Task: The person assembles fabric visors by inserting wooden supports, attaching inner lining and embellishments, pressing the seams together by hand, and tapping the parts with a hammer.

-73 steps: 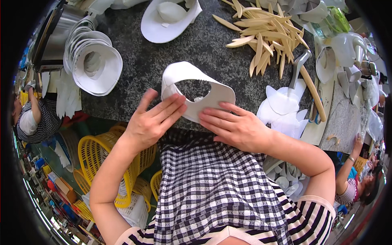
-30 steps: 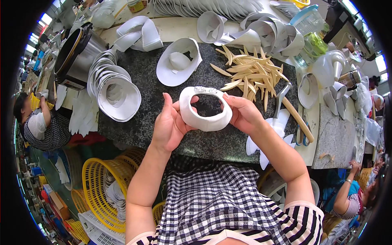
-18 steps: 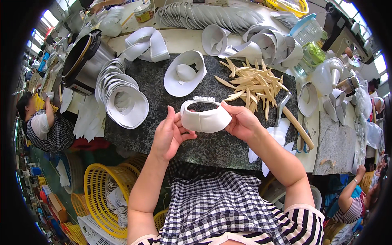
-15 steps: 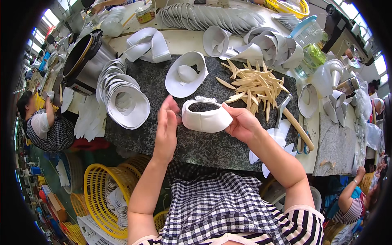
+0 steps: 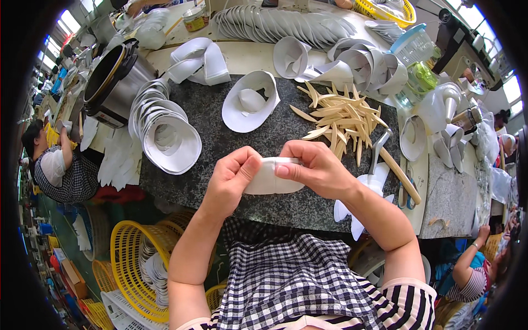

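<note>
White paper piece: a curved white paper band (image 5: 270, 177) is held up over the near edge of the dark speckled stone slab (image 5: 220, 137), between both hands.
Left hand: the left hand (image 5: 231, 181) pinches the band's left end, thumb and fingers pressed together on the paper.
Right hand: the right hand (image 5: 313, 168) pinches the band's top right edge, fingertips closed on it, thumb beneath.
Slab, left: a nested stack of white paper cone hats (image 5: 165, 135) lies on its side, the open mouth facing the camera.
Slab, middle: a single white brimmed paper hat (image 5: 250, 102) sits open side up, with a small folded paper piece inside it.
Slab, right: a loose heap of pale tan wooden slivers (image 5: 341, 118) lies near a wooden-handled metal tool (image 5: 396, 170).
Pot: a round black-and-steel metal pot (image 5: 115, 82) stands at the slab's far left corner; its contents cannot be made out.
Basket: a yellow plastic mesh basket (image 5: 129, 264) below the table holds a stack of white paper pieces.
Far bench: a fanned row of flat white paper discs (image 5: 275, 25) lies beyond, with a clear plastic jar with a blue lid (image 5: 412, 44) to its right.
Others: a person in a checked apron (image 5: 58, 165) sits at the far left.
</note>
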Tool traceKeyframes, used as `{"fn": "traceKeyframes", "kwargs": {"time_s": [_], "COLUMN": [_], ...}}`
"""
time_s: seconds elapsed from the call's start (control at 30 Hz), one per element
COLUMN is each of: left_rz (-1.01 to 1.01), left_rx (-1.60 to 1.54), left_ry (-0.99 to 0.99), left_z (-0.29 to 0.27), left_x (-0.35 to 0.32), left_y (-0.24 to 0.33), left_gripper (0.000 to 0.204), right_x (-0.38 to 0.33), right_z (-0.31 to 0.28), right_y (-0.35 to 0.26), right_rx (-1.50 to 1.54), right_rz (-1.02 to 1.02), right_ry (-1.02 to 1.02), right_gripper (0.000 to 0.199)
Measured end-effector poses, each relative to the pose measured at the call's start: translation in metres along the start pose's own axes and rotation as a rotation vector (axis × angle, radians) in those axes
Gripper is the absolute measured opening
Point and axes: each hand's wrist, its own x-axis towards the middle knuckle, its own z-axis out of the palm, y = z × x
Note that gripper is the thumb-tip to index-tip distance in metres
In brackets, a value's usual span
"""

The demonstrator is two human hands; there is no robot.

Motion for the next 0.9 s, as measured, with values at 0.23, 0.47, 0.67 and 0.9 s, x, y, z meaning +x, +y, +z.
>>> {"fn": "traceKeyframes", "kwargs": {"time_s": [0.23, 0.47, 0.67, 0.9], "left_rz": [0.473, 0.318, 0.131, 0.274], "left_rx": [0.604, 1.278, 1.990, 1.615], "left_ry": [0.226, 0.373, 0.698, 0.652], "left_z": [0.034, -0.076, -0.233, -0.250], "left_x": [-0.013, -0.002, 0.016, 0.022], "left_y": [-0.003, 0.033, -0.010, -0.007], "left_gripper": [0.037, 0.036, 0.080, 0.097], "right_x": [-0.004, 0.003, 0.005, 0.031], "right_z": [0.010, 0.007, 0.014, -0.001], "right_y": [0.016, 0.041, 0.047, 0.061], "right_rx": [0.647, -0.123, -0.121, -0.268], "right_rz": [0.152, -0.136, 0.042, 0.080], "right_ry": [0.156, 0.331, 0.095, 0.142], "right_gripper": [0.029, 0.036, 0.037, 0.032]}}
